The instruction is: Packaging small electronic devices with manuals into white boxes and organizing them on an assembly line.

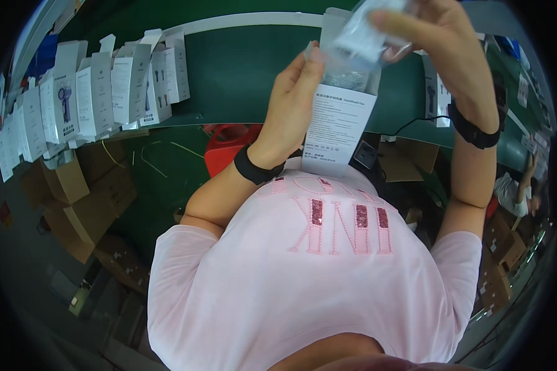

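A white carton [339,127] stands upright at the near edge of the table, close to my shirt, its top flaps raised. Clear plastic wrapping [346,79] shows inside its opening. My left hand [296,93] is closed at the carton's upper left edge, thumb up against a flap. Over the opening, my right hand [424,31] grips a clear plastic bag [360,38] with something pale in it. Motion blurs the fingers and the bag, so its contents cannot be made out. Both wrists wear dark bands.
Several white cartons [127,86] with open flaps stand in a row at the left of the green table [235,68]. Another carton [442,99] and a black cable [408,127] lie at the right. Below are brown cardboard boxes [83,216] and a red stool [223,145]. Another person [515,193] sits far right.
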Available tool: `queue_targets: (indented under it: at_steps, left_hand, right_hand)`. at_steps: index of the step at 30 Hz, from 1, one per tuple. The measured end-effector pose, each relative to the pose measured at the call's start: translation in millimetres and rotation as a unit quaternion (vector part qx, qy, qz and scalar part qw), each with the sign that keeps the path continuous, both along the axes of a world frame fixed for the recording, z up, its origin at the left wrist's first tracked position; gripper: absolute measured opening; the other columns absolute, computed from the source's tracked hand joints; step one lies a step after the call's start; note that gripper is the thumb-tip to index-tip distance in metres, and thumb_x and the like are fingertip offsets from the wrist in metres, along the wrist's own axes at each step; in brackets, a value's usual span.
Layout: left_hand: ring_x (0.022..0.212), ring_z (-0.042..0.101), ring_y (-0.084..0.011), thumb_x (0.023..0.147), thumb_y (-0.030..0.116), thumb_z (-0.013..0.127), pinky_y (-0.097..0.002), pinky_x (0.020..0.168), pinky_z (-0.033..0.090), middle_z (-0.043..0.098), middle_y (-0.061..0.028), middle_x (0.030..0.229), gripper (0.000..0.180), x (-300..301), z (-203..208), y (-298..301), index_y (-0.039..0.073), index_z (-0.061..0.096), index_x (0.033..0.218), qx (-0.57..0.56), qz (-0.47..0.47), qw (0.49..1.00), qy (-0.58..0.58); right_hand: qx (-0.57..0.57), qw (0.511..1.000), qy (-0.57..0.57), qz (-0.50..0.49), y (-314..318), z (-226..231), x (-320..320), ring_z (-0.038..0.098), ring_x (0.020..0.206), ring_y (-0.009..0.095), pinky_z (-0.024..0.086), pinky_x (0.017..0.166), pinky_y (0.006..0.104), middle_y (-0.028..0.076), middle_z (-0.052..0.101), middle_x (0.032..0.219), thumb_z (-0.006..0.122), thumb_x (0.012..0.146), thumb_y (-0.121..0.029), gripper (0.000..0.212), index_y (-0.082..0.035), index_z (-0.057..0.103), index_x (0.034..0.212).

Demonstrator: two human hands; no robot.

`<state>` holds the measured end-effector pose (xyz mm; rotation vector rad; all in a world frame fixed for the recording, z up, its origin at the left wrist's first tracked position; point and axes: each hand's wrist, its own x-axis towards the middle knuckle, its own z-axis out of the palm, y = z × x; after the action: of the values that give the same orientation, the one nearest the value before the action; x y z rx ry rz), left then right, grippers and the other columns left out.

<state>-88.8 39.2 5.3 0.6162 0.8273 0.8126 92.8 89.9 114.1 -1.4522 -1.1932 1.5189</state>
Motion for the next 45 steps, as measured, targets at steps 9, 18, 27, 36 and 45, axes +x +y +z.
queue_targets:
  at_steps: [9, 18, 27, 36, 45]
  left_hand:
    - [0.101, 0.056, -0.0117, 0.101, 0.039, 0.045, -0.0243, 0.090, 0.043, 0.062, -0.0081, 0.112, 0.050, 32, 12, -10, -0.002, 0.051, 0.128, 0.131, -0.132, 0.983, -0.004]
    - [0.106, 0.057, -0.0153, 0.101, 0.036, 0.046, -0.0275, 0.089, 0.046, 0.057, -0.0136, 0.121, 0.056, 64, 12, -25, -0.003, 0.038, 0.140, 0.073, -0.257, 0.962, -0.052]
    - [0.113, 0.055, -0.0240, 0.081, 0.012, 0.074, -0.0351, 0.096, 0.044, 0.054, -0.0181, 0.124, 0.072, 64, -1, -29, 0.004, 0.028, 0.137, 0.162, -0.285, 0.943, -0.064]
    - [0.106, 0.059, -0.0177, 0.083, 0.014, 0.074, -0.0296, 0.084, 0.052, 0.061, -0.0128, 0.114, 0.044, 97, -9, -21, -0.002, 0.056, 0.120, 0.213, -0.385, 0.898, 0.028]
    - [0.099, 0.062, -0.0167, 0.076, 0.011, 0.080, -0.0303, 0.084, 0.051, 0.064, -0.0117, 0.108, 0.047, 139, -24, -31, 0.000, 0.054, 0.114, 0.231, -0.363, 0.902, 0.029]
  right_hand:
    - [0.020, 0.831, -0.332, 0.446, -38, 2, 21, 0.060, 0.068, 0.021, 0.048, 0.065, 0.0321, 0.014, 0.064, 0.078, 0.067, 0.079, -0.010, 0.020, 0.003, 0.064, 0.094]
    - [-0.167, 0.853, -0.119, 0.480, -82, 10, 52, 0.059, 0.085, 0.012, 0.047, 0.077, 0.0269, 0.006, 0.066, 0.090, 0.068, 0.084, -0.019, 0.032, 0.005, 0.064, 0.106]
    - [-0.010, 0.974, -0.106, -0.199, -195, -26, 104, 0.049, 0.121, 0.018, 0.043, 0.098, 0.0347, 0.015, 0.049, 0.136, 0.072, 0.080, -0.012, 0.072, 0.000, 0.036, 0.142]
    - [0.175, 0.965, 0.061, -0.186, -208, -90, 86, 0.058, 0.108, 0.015, 0.045, 0.093, 0.0276, 0.010, 0.062, 0.122, 0.057, 0.095, -0.024, 0.040, -0.001, 0.058, 0.128]
    - [0.184, 0.974, -0.107, -0.082, -222, -91, 128, 0.054, 0.120, 0.026, 0.042, 0.100, 0.0352, 0.016, 0.061, 0.123, 0.053, 0.092, -0.009, 0.030, -0.001, 0.064, 0.119]
